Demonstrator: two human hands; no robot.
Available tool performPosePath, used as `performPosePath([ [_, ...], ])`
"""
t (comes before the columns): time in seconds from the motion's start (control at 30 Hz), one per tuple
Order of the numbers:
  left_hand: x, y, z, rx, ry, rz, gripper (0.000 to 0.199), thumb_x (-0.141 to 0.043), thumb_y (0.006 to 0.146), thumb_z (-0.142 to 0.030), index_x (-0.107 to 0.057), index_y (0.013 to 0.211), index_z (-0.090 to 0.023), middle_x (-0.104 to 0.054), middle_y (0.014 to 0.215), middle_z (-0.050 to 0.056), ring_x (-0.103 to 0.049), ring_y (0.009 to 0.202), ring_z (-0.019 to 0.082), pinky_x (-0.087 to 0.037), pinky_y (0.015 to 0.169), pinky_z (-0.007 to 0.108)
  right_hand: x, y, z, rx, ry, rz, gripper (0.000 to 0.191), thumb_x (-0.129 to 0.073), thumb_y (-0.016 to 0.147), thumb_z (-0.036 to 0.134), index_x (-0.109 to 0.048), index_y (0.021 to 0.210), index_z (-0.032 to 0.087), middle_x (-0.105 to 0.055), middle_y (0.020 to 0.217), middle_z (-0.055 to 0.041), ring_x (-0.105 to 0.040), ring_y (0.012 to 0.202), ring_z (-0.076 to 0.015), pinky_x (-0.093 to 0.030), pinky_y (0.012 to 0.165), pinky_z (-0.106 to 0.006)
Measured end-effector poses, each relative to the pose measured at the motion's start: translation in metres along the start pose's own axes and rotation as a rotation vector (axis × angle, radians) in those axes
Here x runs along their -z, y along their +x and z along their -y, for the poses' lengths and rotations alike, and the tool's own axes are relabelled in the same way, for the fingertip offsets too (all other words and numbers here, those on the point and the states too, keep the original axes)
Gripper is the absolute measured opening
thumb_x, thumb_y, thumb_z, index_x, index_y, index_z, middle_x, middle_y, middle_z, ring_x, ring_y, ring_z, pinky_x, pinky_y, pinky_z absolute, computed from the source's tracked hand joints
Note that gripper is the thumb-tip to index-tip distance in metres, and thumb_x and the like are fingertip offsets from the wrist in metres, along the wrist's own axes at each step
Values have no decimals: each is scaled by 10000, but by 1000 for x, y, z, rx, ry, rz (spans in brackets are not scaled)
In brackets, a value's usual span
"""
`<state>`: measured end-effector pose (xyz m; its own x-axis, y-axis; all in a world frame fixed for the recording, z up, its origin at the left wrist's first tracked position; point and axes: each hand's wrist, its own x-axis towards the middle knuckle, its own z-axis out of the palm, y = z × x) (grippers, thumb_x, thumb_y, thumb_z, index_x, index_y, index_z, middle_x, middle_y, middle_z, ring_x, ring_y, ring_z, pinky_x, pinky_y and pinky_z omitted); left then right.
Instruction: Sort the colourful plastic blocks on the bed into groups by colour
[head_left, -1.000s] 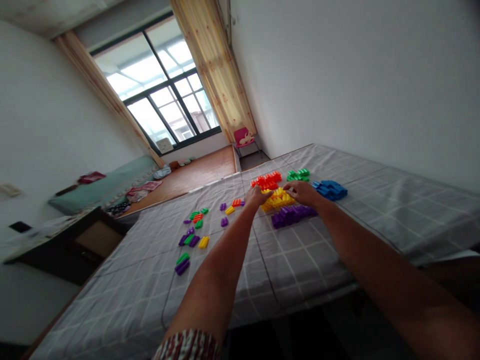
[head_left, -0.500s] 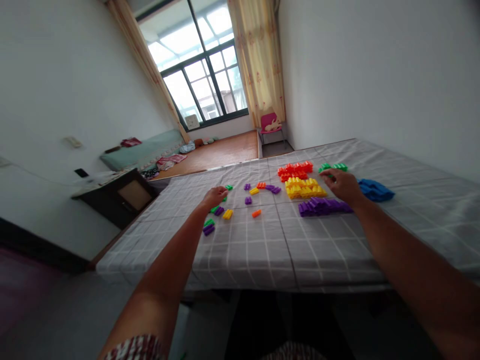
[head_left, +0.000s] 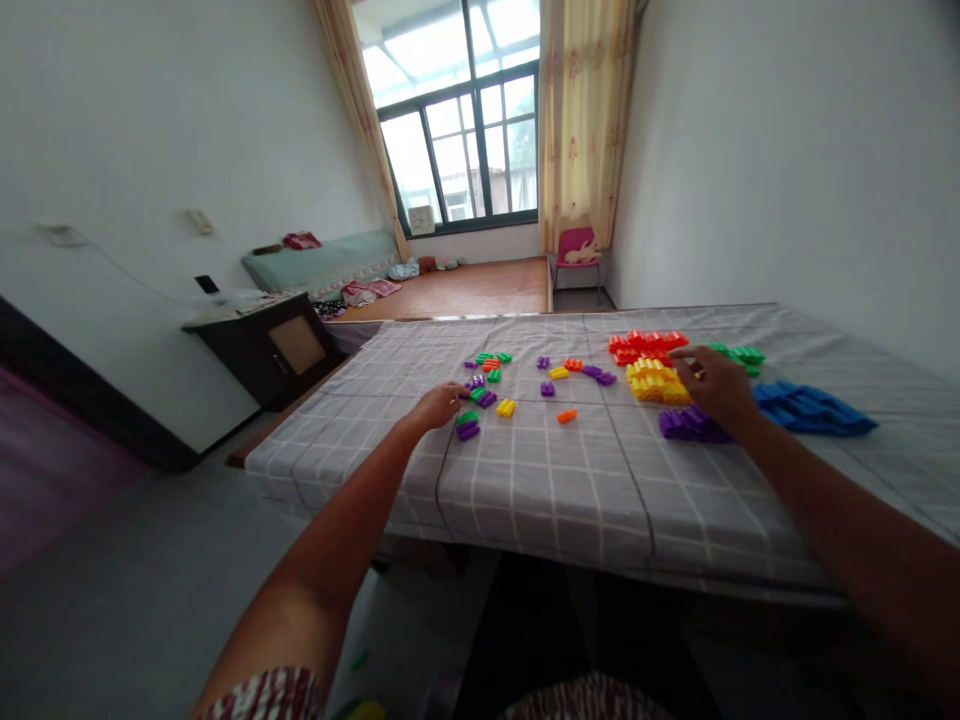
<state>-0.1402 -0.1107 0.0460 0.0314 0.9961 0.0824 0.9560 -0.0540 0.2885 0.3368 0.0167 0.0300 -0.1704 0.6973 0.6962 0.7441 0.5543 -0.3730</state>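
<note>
My left hand (head_left: 437, 407) is low over the left side of the table, fingers bent together, tips against a small group of purple blocks (head_left: 487, 399) and green blocks (head_left: 466, 418). Whatever may be between those fingertips is too small to make out. My right hand (head_left: 716, 382) hovers over the sorted toy blocks, with a gap between thumb and forefinger. Its fingertips are by the red blocks (head_left: 649, 346) and yellow blocks (head_left: 654, 382). Purple blocks (head_left: 691, 424) lie partly under the wrist, green blocks (head_left: 742, 355) behind the hand, and blue blocks (head_left: 814, 408) to its right.
A grey checked cloth (head_left: 525, 470) covers the table. Loose pieces lie mid-table, including an orange block (head_left: 567, 416) and a yellow block (head_left: 506, 408). A white wall borders the right side. Beyond stand a dark cabinet (head_left: 262, 350), a low bed platform (head_left: 480, 285) and a pink chair (head_left: 576, 246).
The view has swung left, so the table appears farther right. My left hand has drawn back from the far green pieces, uncovering several blocks. My right hand has shifted from the green blocks toward the red and yellow.
</note>
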Motion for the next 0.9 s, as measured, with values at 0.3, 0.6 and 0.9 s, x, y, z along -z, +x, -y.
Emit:
performPosePath([
  [0.3, -14, 43, 10, -134, 60, 10, 410, -661, 748, -253, -684, 1156, -292, -649, 1223, 30, -575, 1157, 229, -411, 1032, 315, -61, -8, 172, 416, 96, 477, 248, -470, 937, 268, -665, 1084, 226, -691, 1121, -78, -657, 928, -199, -476, 807, -297],
  [0.6, -46, 27, 22, -46, -111, -275, 258, -658, 776, -265, -695, 1028, -231, -661, 1140, 51, -569, 1112, 208, -430, 1021, 336, -188, 49, 213, 134, 108, 657, 313, -575, 886, 207, -604, 1196, 170, -655, 1220, -99, -651, 942, -162, -457, 860, -272],
  [0.9, -47, 32, 33, -135, -164, -317, 102, -613, 767, -267, -619, 858, -223, -687, 1102, 41, -581, 1051, 219, -447, 973, 387, -209, 57, 226, 49, 98, 669, 240, -707, 785, 246, -682, 1022, 219, -725, 1025, -23, -658, 903, -194, -473, 744, -240],
])
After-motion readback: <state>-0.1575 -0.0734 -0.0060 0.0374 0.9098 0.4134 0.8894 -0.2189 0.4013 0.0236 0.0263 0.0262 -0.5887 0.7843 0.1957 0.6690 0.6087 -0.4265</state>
